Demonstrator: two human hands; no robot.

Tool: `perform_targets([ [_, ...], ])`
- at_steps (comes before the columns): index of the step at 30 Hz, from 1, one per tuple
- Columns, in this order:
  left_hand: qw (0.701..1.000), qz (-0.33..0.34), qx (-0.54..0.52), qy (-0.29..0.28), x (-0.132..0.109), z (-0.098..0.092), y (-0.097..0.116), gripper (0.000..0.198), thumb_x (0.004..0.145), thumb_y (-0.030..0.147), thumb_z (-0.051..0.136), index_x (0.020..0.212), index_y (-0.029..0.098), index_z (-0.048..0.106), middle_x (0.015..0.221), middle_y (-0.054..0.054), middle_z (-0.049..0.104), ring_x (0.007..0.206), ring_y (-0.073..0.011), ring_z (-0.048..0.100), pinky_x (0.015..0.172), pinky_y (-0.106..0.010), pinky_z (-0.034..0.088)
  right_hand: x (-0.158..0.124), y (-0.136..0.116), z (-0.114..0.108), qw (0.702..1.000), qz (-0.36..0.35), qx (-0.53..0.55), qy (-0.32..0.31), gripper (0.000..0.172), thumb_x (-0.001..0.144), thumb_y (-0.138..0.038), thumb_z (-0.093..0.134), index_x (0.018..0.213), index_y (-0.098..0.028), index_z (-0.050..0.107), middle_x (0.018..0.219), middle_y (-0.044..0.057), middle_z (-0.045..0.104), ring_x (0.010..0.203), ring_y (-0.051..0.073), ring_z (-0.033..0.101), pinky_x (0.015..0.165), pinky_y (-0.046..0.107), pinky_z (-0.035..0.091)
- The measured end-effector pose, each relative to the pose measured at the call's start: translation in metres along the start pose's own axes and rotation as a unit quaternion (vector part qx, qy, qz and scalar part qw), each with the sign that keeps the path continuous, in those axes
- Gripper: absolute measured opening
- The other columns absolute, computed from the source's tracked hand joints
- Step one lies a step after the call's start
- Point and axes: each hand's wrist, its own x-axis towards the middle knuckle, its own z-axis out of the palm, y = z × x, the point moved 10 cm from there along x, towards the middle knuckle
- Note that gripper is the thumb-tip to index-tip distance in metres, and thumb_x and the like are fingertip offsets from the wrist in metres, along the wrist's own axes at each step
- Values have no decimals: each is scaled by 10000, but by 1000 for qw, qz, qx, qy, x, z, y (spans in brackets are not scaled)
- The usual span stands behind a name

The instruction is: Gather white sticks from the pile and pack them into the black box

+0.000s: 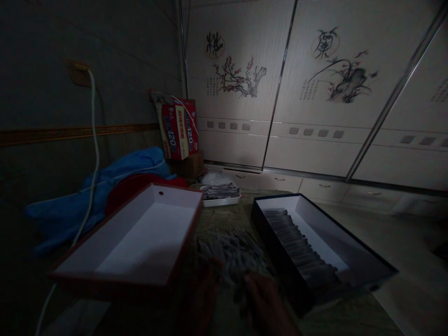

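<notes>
Both hands are low in the dark front of the view, at the near edge of the pile [233, 254] of small grey sticks. The left hand [203, 291] lies with its fingers toward the pile and seems to touch the nearest sticks. The right hand [266, 296] is just beside it, also at the pile's edge. It is too dark to tell how far each hand is open, or if it has hold of a stick.

The pile lies loose on the desk [245, 212], between 2 boxes. To the left of the pile is a red box [115, 275], shallow, with a white inside, and nothing shows in it. To the right of the pile is a black box [353, 242], also white inside, with a long row of the same grey sticks packed along its left wall.

Behind the pile, at the far side of the desk, is a white tray [222, 200] with more grey pieces heaped in it. Left of the tray, behind the red box, a blue cloth [105, 186] lies bunched against the wall. A red carton [178, 126] marked 120 stands above it on a brown box. A white cable [94, 140] hangs from a wall socket and runs down past the red box. Far behind the pile are pale cabinet doors [315, 84] with ink paintings of flowers.
</notes>
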Motion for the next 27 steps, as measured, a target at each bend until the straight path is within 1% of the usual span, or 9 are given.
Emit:
perform_targets([
  [3, 999, -37, 8, -16, -2, 7, 8, 248, 694, 388, 664, 884, 253, 747, 1052, -59, 735, 1042, -260, 644, 915, -370, 525, -14, 18, 15, 996, 35, 81, -2, 598, 859, -688, 316, 646, -194, 577, 529, 1, 549, 438, 108, 505, 451, 209, 390],
  [5, 997, -79, -3, 5, -4, 6, 10, 248, 721, 414, 620, 830, 229, 745, 958, -66, 754, 965, -266, 669, 898, -389, 529, -18, 23, 14, 995, 41, 88, 32, 601, 817, -732, 359, 672, -196, 590, 559, 9, 569, 466, 113, 523, 479, 211, 417],
  [9, 993, -105, 9, 43, -6, 1, 16, 273, 695, 410, 643, 849, 204, 735, 980, -49, 746, 1008, -254, 643, 982, -376, 458, -23, 23, 12, 992, 46, 108, 55, 622, 798, -754, 369, 693, -198, 627, 517, 8, 565, 429, 118, 506, 406, 208, 390],
  [12, 992, -112, 2, 57, -6, -1, 17, 278, 662, 413, 666, 821, 192, 726, 916, -41, 754, 952, -252, 656, 915, -352, 493, -24, 19, 7, 989, 29, 125, 67, 626, 798, -755, 366, 678, -202, 635, 526, 21, 589, 446, 132, 537, 405, 216, 416],
  [15, 991, -121, -12, 63, -5, 0, 19, 298, 619, 425, 681, 790, 185, 724, 874, -44, 759, 909, -257, 665, 852, -341, 517, -23, 23, 7, 990, 36, 131, 50, 610, 777, -762, 398, 755, -205, 645, 594, 34, 626, 525, 155, 597, 457, 226, 463],
  [18, 990, -125, -5, 70, -5, -1, 22, 287, 605, 426, 689, 755, 184, 721, 842, -41, 757, 866, -246, 666, 839, -328, 509, -20, 29, 14, 988, 45, 144, 12, 564, 770, -739, 447, 823, -208, 627, 588, 21, 619, 506, 148, 590, 446, 217, 452],
  [21, 990, -120, 5, 74, -4, -3, 23, 280, 595, 439, 701, 703, 182, 703, 747, -25, 736, 761, -227, 654, 759, -317, 517, -19, 29, 20, 985, 47, 166, -14, 504, 813, -691, 439, 747, -207, 565, 513, -23, 544, 410, 105, 492, 385, 191, 358],
  [24, 991, -115, 5, 62, -3, -1, 19, 273, 639, 444, 682, 705, 179, 688, 712, -14, 718, 724, -211, 636, 715, -305, 510, -20, 23, 25, 984, 35, 167, -45, 473, 867, -621, 419, 691, -194, 521, 507, -40, 503, 397, 77, 431, 391, 180, 291],
  [27, 992, -113, -5, 56, -5, 1, 17, 266, 663, 438, 676, 737, 183, 686, 735, -9, 719, 742, -205, 632, 716, -293, 502, -20, 16, 15, 996, -14, 84, 3, 453, 886, -571, 425, 671, -192, 546, 511, -26, 508, 431, 93, 460, 417, 193, 305],
])
